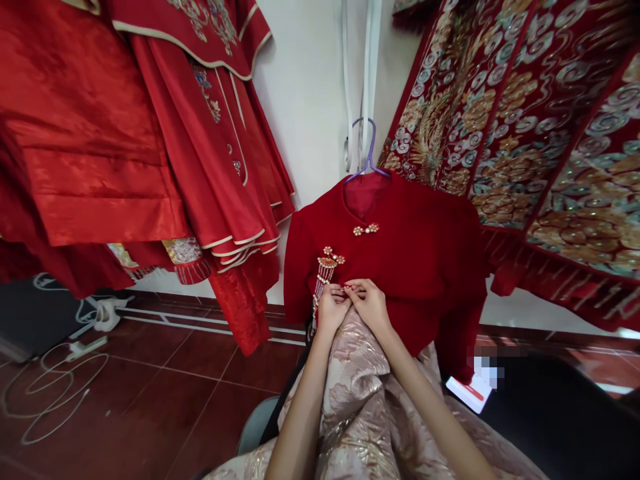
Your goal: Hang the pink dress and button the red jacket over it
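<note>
Left fingers (336,291) and right fingers (361,285) meet — at the red jacket (415,253).

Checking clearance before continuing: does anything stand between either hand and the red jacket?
Nothing visible does: the left hand and right hand meet at the front of the red jacket. The beaded tassel hangs beside the left hand; patterned fabric lies below both.

1. Cannot read any text, label, brand, number or sign.
2. On the lit screen (464,395), partly covered by pixelation: too small and bright to make out any writing.
</note>
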`<state>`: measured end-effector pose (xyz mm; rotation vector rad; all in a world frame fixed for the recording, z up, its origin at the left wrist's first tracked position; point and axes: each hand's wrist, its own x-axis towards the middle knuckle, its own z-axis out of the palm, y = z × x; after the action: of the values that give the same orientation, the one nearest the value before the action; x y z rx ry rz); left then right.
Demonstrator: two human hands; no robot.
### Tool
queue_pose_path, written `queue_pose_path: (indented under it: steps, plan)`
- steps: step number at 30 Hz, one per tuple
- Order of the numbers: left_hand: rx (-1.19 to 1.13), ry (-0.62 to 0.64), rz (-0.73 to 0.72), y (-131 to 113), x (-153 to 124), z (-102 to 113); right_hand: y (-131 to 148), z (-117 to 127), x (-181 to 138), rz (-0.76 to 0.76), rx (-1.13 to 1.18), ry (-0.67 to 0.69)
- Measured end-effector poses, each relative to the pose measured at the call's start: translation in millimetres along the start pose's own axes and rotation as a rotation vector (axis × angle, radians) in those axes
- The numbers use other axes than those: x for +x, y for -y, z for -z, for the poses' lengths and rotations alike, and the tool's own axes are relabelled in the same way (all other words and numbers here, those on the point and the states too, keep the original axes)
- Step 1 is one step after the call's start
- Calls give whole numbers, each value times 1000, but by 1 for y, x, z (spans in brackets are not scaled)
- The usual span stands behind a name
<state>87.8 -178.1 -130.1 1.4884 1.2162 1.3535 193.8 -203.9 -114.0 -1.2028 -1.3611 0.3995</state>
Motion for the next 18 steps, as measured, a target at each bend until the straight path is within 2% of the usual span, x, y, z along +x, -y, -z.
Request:
queue_pose_path:
  steps: [4, 10, 18]
  plan:
    - [-13, -31, -10, -3, -1, -1, -9, -2, -8, 74, -39, -47]
    - [11, -32, -27, -10, -2, 4, -5, -2, -10, 75, -65, -74]
    - [25, -29, -54, -8, -2, 9, -7, -3, -11, 83, -39, -69]
